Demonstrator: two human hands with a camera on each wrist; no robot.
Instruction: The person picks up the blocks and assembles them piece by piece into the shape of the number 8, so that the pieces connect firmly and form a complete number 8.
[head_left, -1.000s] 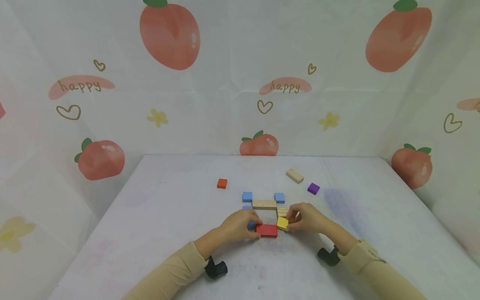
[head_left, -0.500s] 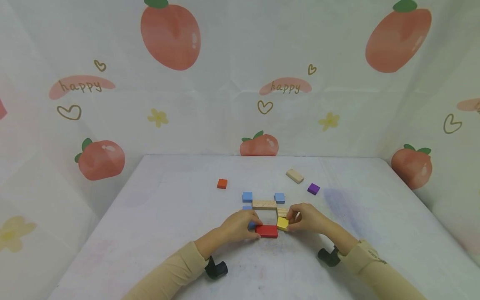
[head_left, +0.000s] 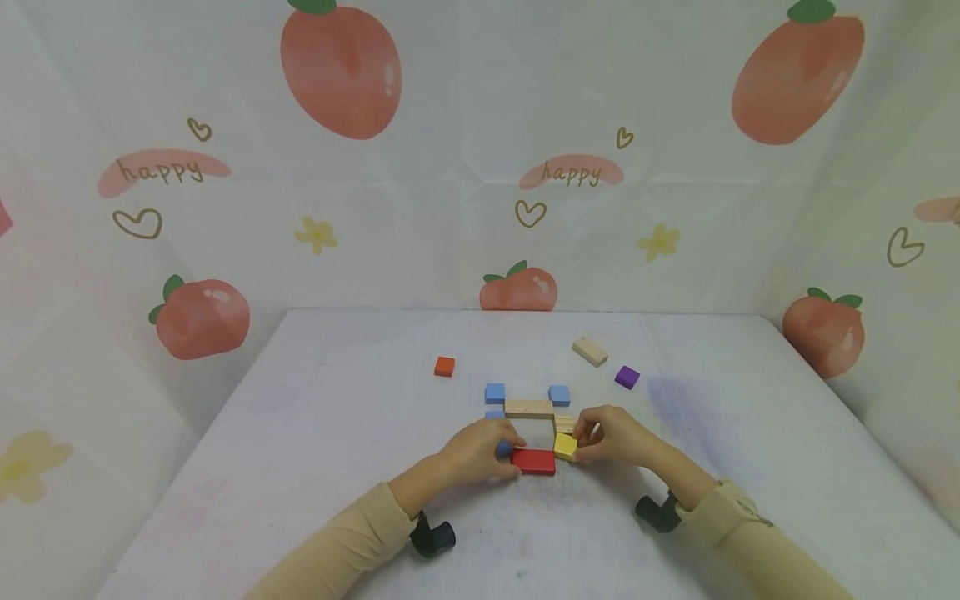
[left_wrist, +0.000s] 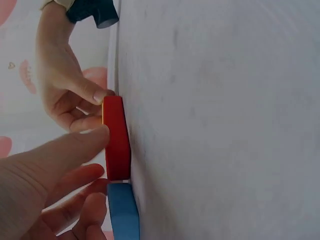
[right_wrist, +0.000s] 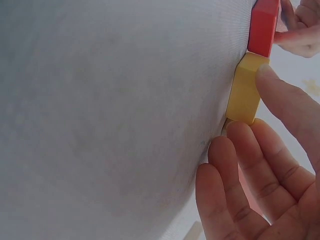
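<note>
Thumb and fingers of my left hand (head_left: 478,452) pinch the left end of a flat red block (head_left: 533,462) lying on the table. A blue block (left_wrist: 124,210) sits beside the red one's end in the left wrist view, partly hidden by the hand in the head view. My right hand (head_left: 617,437) grips a yellow block (right_wrist: 245,89) between thumb and fingertips, at the red block's right end. Behind the yellow block lies a striped wooden block (head_left: 565,424). A long wooden block (head_left: 528,409) forms the far side of this rough rectangle.
Blue blocks stand at the far left (head_left: 495,393) and far right (head_left: 559,396) corners, another blue block (head_left: 494,414) on the left side. Farther back lie an orange block (head_left: 445,367), a loose wooden block (head_left: 589,352) and a purple block (head_left: 627,377). A printed cloth hangs behind the table.
</note>
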